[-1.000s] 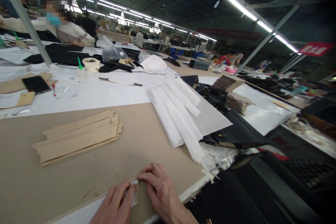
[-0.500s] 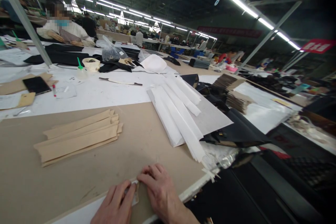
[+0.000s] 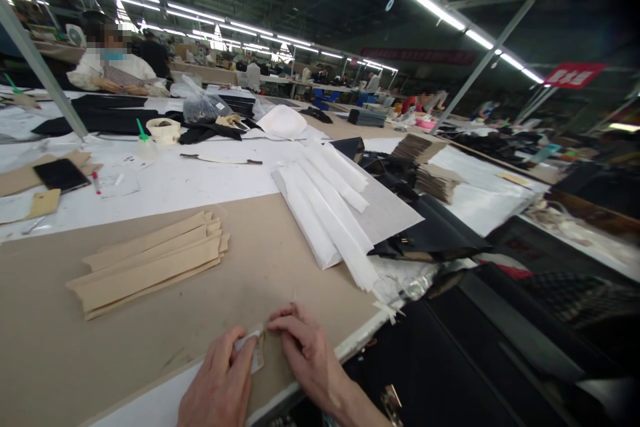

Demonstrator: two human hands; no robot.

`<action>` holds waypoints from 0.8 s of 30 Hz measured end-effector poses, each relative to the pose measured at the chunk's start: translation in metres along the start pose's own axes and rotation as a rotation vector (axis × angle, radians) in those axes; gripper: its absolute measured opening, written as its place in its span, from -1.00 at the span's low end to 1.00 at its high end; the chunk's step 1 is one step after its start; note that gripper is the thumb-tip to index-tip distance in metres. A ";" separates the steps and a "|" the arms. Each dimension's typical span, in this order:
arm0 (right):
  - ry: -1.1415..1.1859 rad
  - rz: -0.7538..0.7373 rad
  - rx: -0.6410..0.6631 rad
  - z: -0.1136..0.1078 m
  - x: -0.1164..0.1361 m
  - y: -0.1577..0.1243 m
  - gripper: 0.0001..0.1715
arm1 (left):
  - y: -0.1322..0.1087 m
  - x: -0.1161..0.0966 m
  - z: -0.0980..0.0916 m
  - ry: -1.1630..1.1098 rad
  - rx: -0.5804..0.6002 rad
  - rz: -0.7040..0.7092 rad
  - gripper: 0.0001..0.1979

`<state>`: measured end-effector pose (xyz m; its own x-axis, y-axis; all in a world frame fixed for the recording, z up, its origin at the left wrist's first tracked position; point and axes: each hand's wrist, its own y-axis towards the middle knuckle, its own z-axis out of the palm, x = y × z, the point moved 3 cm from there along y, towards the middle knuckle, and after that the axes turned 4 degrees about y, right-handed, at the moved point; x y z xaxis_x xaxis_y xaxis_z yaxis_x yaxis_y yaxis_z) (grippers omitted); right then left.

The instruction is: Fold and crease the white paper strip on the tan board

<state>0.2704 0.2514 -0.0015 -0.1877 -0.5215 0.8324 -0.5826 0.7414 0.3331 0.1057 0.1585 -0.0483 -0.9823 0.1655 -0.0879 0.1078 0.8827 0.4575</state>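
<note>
A white paper strip (image 3: 145, 395) with a tan edge lies along the near edge of the brown board. My left hand (image 3: 217, 377) is closed over its right end, thumb and fingertips pressing on it. A small white and tan end piece (image 3: 257, 350) sticks out past those fingertips. My right hand (image 3: 307, 357) is just to the right, fingers bent and drawn together, the tips at the upper corner of that end. Whatever is pinched there is too small to make out. Farther left lies a fanned pile of tan paper strips (image 3: 155, 267).
White paper strips (image 3: 330, 213) lie on a sheet at the board's right. Black bags or panels (image 3: 450, 347) fill the right side below the table edge. Behind are a phone (image 3: 61, 175), a cup (image 3: 163, 131) and a glue bottle (image 3: 143, 137). A masked person (image 3: 117, 67) sits across the table.
My right hand has shifted slightly away from the left fingertips, and more of the strip's end shows. My left hand stays on the strip. The whole view has turned a little.
</note>
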 end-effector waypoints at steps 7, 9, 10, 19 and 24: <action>-0.135 -0.047 0.044 0.009 0.002 -0.006 -0.41 | -0.003 0.008 0.007 0.034 -0.042 0.117 -0.61; -0.145 -0.056 0.050 0.009 0.002 -0.005 -0.42 | -0.003 0.009 0.009 0.028 -0.049 0.119 -0.61; -0.156 -0.061 0.053 0.009 0.002 -0.005 -0.42 | -0.003 0.009 0.008 0.023 -0.049 0.116 -0.61; -0.404 -0.077 0.155 0.017 0.008 -0.007 -0.62 | 0.004 -0.004 -0.007 -0.053 0.030 -0.084 -0.64; -0.176 -0.014 0.011 0.011 0.010 0.000 -0.52 | 0.001 -0.006 -0.003 -0.150 0.007 -0.110 -0.68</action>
<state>0.2602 0.2416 0.0020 -0.3140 -0.5985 0.7370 -0.5945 0.7292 0.3389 0.1107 0.1571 -0.0447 -0.9543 0.1308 -0.2687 0.0020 0.9019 0.4320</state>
